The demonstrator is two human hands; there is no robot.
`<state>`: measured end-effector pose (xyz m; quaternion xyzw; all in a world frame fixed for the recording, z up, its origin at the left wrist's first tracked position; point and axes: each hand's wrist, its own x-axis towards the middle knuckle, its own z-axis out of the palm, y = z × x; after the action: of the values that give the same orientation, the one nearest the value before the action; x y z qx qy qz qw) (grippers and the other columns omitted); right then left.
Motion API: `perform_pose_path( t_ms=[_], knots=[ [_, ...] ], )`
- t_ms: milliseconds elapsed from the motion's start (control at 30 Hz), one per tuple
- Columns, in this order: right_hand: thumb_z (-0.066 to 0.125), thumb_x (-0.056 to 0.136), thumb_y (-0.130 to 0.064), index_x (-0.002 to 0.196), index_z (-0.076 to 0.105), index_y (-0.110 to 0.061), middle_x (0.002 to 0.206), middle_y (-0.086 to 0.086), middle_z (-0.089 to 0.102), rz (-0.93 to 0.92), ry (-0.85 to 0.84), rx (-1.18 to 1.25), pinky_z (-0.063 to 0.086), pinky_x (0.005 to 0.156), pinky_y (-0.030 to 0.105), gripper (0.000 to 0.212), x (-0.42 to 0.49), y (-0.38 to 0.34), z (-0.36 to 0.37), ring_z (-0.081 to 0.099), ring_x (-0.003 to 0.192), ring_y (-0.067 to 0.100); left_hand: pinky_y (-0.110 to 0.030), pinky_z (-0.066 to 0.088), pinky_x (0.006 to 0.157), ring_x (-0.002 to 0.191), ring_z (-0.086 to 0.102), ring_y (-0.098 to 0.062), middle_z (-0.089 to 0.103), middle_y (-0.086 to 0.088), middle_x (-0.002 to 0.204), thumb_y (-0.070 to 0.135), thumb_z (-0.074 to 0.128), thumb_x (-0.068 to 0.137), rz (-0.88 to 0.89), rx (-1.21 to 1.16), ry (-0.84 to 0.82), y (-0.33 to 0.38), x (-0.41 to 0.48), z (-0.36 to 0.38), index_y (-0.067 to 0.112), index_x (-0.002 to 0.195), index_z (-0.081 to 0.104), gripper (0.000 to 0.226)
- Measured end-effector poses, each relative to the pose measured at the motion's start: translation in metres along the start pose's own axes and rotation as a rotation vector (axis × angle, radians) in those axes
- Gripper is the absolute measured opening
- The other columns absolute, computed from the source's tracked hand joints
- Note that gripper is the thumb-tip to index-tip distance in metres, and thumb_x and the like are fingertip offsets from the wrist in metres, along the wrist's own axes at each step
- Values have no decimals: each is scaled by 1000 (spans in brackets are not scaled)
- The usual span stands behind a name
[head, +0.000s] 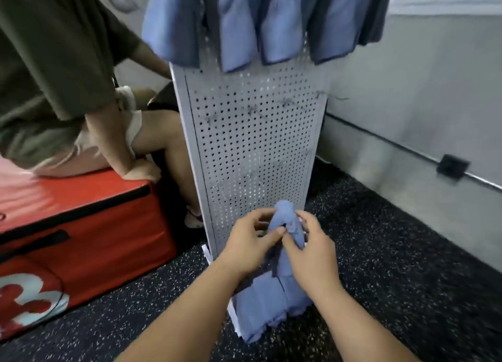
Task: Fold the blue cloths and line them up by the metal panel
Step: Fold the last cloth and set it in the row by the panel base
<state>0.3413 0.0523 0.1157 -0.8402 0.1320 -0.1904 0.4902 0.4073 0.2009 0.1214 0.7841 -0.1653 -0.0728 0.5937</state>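
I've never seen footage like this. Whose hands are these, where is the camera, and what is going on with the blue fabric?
There is no machine here. The camera sits on a person's head, looking down at their own hands. The left hand and right hand together grip a bunched blue cloth. Below it, folded cloths rest on the dark speckled floor, in front of an upright metal panel full of holes. More cloths hang over its top. Someone else sits on a red box on the left.

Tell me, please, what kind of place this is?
Probably a gym or a workshop-like room, though I cannot be sure. The floor is dark speckled rubber, a red padded box with a number stands on it, and blue cloths hang over a perforated metal panel.
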Motion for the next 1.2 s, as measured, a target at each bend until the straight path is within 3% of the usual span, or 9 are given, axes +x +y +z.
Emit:
perform_pose_path(
  t_ms=[133,300,467,600,733,867,1000,1100,1200],
  knots=[
    [70,101,-31,131,65,-37,116,-9,74,-160,90,-62,57,86,41,31,37,-44,-57,69,103,17,-36,57,95,105,65,-1,69,16,117,36,66,103,240,215,180,81,18,15,33,131,68,28],
    [61,104,-18,134,66,-33,125,-5,62,-346,200,-156,42,83,30,34,92,-97,-123,60,104,14,-29,48,86,99,59,-10,63,7,114,33,61,107,513,420,401,178,48,25,26,131,68,26],
    [63,102,-25,130,66,-33,121,1,73,-407,312,-269,53,88,40,30,132,-120,-170,67,109,29,-37,53,85,98,65,-14,73,6,109,34,65,104,594,470,498,228,82,30,26,119,74,19],
    [62,103,-25,128,69,-29,116,9,73,-392,349,-439,44,76,39,27,175,-124,-188,66,105,39,-43,53,81,92,66,-23,73,-2,99,30,64,101,550,571,462,247,120,39,21,106,76,16],
    [58,103,-24,120,70,-32,111,6,73,-346,326,-455,45,76,38,21,222,-122,-189,66,102,37,-45,54,78,84,63,-26,69,-6,90,24,63,98,489,625,433,253,160,49,13,94,75,17],
    [56,103,-23,123,68,-31,113,9,73,-306,279,-473,46,76,37,25,269,-112,-179,66,103,37,-44,56,80,89,63,-28,67,-8,100,25,63,102,478,719,451,250,193,59,12,101,74,18],
    [59,102,-30,128,67,-29,114,15,74,-256,218,-471,53,80,42,27,291,-92,-159,69,105,43,-47,60,86,98,68,-32,66,-7,108,37,59,106,241,854,370,242,217,65,18,112,69,22],
    [61,98,-35,121,64,-34,110,13,75,-234,119,-442,52,76,39,23,290,-70,-142,70,103,41,-43,57,82,100,67,-32,64,-4,113,38,62,103,254,1019,384,233,221,68,20,119,59,24],
    [60,100,-42,117,62,-34,104,9,76,-212,76,-330,57,77,43,19,280,-56,-129,71,99,37,-39,49,76,91,61,-31,64,-6,107,42,66,98,202,1080,268,238,220,65,20,118,50,34]
  ],
)
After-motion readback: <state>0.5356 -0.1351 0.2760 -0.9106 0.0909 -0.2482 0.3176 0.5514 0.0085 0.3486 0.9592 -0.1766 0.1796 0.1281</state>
